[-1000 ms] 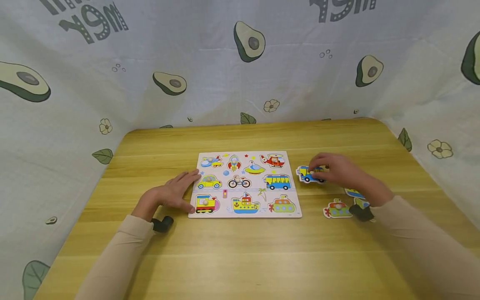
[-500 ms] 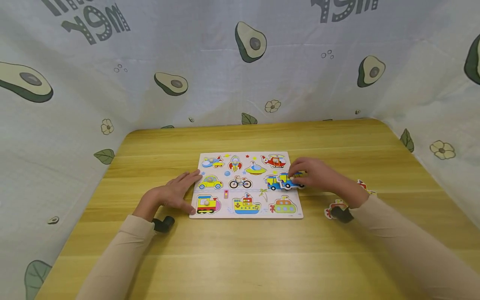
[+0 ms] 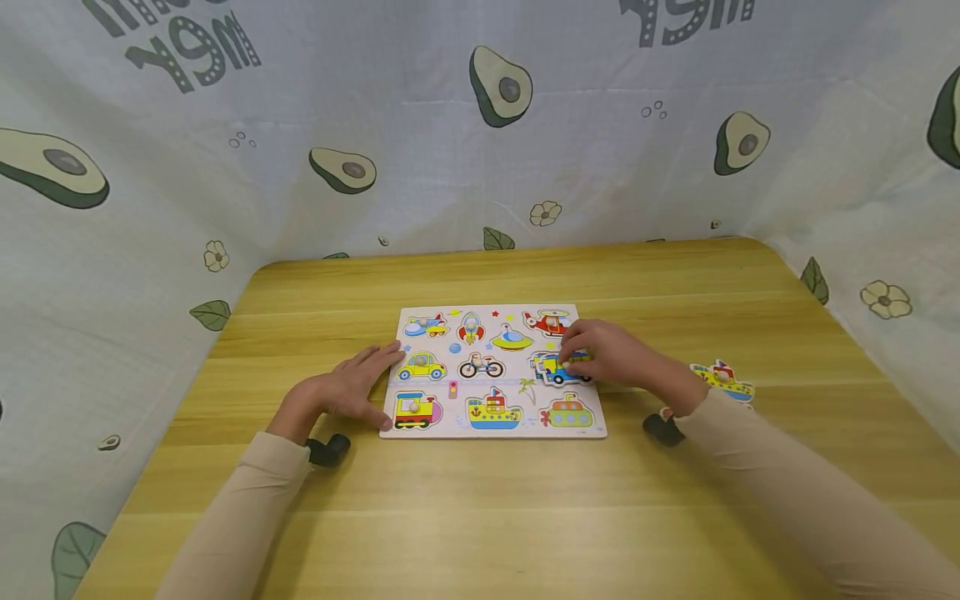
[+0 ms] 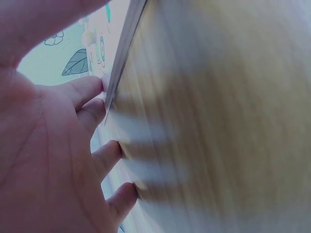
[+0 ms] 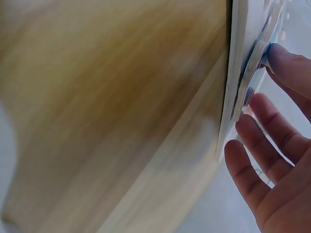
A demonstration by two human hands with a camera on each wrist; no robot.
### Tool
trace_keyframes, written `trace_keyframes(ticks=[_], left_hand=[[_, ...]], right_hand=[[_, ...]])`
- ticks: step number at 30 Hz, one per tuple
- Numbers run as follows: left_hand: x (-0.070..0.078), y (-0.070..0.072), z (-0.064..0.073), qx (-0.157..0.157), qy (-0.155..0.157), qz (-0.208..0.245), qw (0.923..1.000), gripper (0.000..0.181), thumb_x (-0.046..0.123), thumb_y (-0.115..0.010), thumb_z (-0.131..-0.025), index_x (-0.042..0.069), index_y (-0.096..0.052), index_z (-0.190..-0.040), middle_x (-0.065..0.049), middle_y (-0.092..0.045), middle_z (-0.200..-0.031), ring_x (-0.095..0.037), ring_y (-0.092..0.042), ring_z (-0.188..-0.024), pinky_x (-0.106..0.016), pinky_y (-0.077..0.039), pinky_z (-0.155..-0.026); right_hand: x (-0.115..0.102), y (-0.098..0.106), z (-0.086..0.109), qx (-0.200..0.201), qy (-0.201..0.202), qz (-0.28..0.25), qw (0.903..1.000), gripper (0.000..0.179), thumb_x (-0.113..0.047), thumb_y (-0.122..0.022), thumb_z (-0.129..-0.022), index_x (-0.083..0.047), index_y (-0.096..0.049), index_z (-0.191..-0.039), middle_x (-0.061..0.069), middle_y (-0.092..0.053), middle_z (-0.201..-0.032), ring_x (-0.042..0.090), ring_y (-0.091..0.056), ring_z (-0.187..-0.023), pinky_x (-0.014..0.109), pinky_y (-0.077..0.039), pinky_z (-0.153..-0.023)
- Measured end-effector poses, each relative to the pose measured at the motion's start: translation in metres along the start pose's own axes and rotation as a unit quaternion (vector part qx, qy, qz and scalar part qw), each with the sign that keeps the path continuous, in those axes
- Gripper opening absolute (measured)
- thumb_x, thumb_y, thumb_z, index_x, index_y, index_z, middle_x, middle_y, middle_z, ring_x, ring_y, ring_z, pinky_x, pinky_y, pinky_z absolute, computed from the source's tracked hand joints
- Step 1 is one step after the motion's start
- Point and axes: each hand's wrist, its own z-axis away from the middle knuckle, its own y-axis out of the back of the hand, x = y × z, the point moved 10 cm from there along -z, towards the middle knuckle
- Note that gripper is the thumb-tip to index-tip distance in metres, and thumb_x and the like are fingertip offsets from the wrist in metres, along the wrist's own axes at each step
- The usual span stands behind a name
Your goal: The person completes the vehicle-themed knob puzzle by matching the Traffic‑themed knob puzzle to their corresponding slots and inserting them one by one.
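Note:
A white puzzle board (image 3: 442,430) printed with vehicles lies on the wooden table. Several knobbed pieces sit in it, among them a car (image 3: 422,365), a bicycle (image 3: 477,367) and a train (image 3: 408,413). My right hand (image 3: 611,357) pinches the bus puzzle piece (image 3: 561,377) over the printed bus at the board's right side, slightly off its outline. In the right wrist view, the bus piece (image 5: 252,73) lies close over the board face, thumb at its knob. My left hand (image 3: 351,385) rests with spread fingers at the board's left edge.
A ship puzzle piece (image 3: 723,379) lies on the table to the right, partly behind my right forearm. Another piece near it is mostly hidden by the wrist camera (image 3: 664,430). A white cloth with avocado prints (image 3: 501,87) hangs behind the table (image 3: 480,508).
My right hand has carried the bus piece left from beside the board onto the printed bus. The ship piece has come into view behind the forearm. My left hand stays put.

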Motion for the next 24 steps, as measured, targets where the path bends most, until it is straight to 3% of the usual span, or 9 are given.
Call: trace_keyframes(ticks=[11, 24], left_hand=[[0.0, 0.002, 0.001, 0.003, 0.004, 0.001, 1.0, 0.107, 0.037, -0.081, -0.075, 0.006, -0.021, -0.157, -0.015, -0.01, -0.168, -0.048, -0.006, -0.152, -0.071, -0.012, -0.118], [0.002, 0.001, 0.002, -0.001, 0.002, -0.002, 1.0, 0.107, 0.038, -0.081, -0.075, 0.006, -0.02, -0.157, -0.015, -0.01, -0.168, -0.048, -0.006, -0.152, -0.071, -0.012, -0.118]], right_hand=[[-0.005, -0.004, -0.013, -0.014, 0.01, 0.002, 0.9998, 0.005, -0.013, -0.074, -0.088, -0.012, -0.078, -0.091, 0.012, -0.065, -0.109, 0.025, -0.059, -0.097, 0.042, -0.052, -0.085], [-0.008, -0.003, -0.013, -0.015, 0.006, 0.021, 0.9996, 0.006, -0.015, -0.074, -0.088, -0.012, -0.078, -0.091, 0.01, -0.065, -0.106, 0.022, -0.058, -0.093, 0.041, -0.051, -0.085]])
